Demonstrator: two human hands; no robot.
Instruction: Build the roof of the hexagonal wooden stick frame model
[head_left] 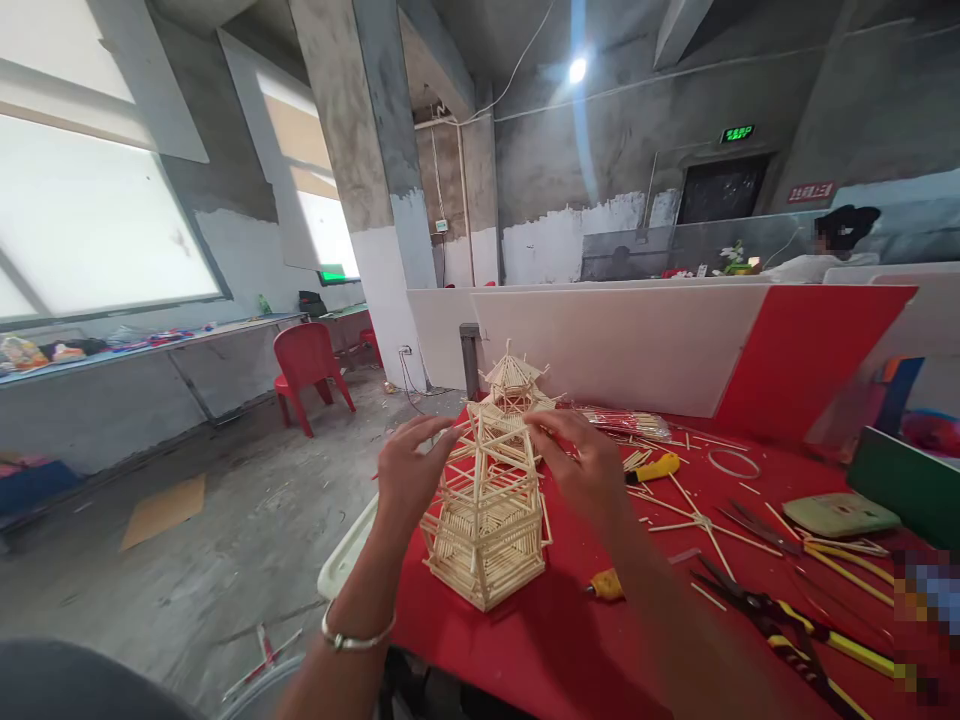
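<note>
A six-sided tower frame of thin wooden sticks (480, 540) stands upright on the red table (517, 650), its lower tiers wider than its top. At its upper left, my left hand (411, 465) has thumb and fingers pinched on the top sticks. My right hand (583, 468) pinches the upper right side in the same way. The exact sticks between the fingertips are partly hidden. Directly behind rises a second stick pagoda (514, 375) with a pointed roof, its lower part covered by the near frame. An orange-handled tool (606, 586) lies beside my right forearm.
Right of the frames lie a yellow utility knife (654, 468), joined sticks in a star (703, 522), yellow-black pliers (757, 605), scissors (761, 525) and a green pouch (841, 513). Bagged sticks (622, 422) lie behind, before a white partition (600, 340). A person (832, 245) sits beyond.
</note>
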